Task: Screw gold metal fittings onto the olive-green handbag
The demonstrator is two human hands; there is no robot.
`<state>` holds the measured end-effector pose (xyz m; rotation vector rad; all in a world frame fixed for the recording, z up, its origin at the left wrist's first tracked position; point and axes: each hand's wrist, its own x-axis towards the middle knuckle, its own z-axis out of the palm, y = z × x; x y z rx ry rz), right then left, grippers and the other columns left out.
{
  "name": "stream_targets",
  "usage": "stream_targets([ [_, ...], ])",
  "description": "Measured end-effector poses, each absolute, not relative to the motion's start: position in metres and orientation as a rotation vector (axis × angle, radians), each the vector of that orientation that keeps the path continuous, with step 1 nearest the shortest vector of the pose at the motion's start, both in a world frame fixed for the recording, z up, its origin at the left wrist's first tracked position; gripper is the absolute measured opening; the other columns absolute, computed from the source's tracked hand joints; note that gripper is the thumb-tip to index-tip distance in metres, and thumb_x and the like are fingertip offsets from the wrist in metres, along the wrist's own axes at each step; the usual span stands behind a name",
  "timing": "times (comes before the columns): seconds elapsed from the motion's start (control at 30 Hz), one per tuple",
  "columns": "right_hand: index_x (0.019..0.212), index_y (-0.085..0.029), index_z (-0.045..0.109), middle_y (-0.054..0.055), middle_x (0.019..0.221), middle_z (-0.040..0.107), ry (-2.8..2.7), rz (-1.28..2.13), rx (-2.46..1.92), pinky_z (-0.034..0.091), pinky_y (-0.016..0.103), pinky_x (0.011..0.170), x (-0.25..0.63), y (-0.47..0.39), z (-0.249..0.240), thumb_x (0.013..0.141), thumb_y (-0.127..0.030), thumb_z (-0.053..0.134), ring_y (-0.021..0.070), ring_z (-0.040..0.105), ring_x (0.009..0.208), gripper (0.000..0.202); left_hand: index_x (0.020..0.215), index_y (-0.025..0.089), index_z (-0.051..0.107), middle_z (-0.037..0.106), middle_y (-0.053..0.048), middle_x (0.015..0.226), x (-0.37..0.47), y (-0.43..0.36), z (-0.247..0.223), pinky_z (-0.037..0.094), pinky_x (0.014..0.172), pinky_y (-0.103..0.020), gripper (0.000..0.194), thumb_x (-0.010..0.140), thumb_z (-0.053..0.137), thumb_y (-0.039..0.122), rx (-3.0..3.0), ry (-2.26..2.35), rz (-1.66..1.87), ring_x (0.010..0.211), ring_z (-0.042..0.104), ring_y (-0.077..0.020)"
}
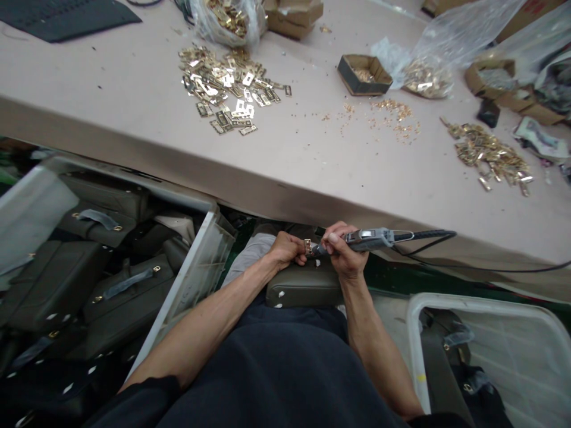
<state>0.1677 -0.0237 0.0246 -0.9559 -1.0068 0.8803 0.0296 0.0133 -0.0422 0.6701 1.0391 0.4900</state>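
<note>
A dark olive handbag (307, 286) rests on my lap. My right hand (344, 252) is wrapped around a grey electric screwdriver (370, 239), held nearly level with its tip pointing left. A cable leads away from the tool's rear to the right. At the tip is a small gold metal plate (307, 245), standing above the bag's top. My left hand (288, 249) pinches this plate at its left side, fingers curled close to the bag. Whether a screw sits at the tip is too small to make out.
A pile of gold plates (232, 89), scattered tiny screws (392, 116) and more gold fittings (491, 154) lie on the table (312, 160). A small open box (364, 74) stands behind the screws. Crates with bags flank me: left crate (196, 255), right crate (499, 303).
</note>
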Motion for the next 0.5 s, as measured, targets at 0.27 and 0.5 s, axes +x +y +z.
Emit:
stream_targets([
  [0.27, 0.073, -0.019, 0.062, 0.001, 0.074, 0.059, -1.001, 0.907, -0.894, 0.04, 0.025, 0.048, 0.1677, -0.0227, 0.0233, 0.082, -0.022, 0.078, 0.0115, 0.051, 0.053, 0.018, 0.065, 0.004, 0.07, 0.062, -0.005, 0.048, 0.0295, 0.014, -0.0411, 0.05, 0.039, -0.021, 0.01, 0.067, 0.064, -0.003, 0.666, 1.041, 0.477, 0.038, 0.056, -0.0119],
  [0.5, 0.072, -0.019, 0.06, 0.0, 0.072, 0.058, -1.01, 0.874, -0.955, 0.043, 0.026, 0.049, 0.1685, -0.0226, 0.0188, 0.081, -0.027, 0.08, 0.0122, 0.052, 0.054, 0.023, 0.065, 0.005, 0.071, 0.063, -0.005, 0.05, 0.0293, 0.0138, -0.0344, 0.05, 0.04, -0.021, 0.006, 0.069, 0.069, 0.001, 0.67, 1.058, 0.464, 0.04, 0.057, -0.0118],
])
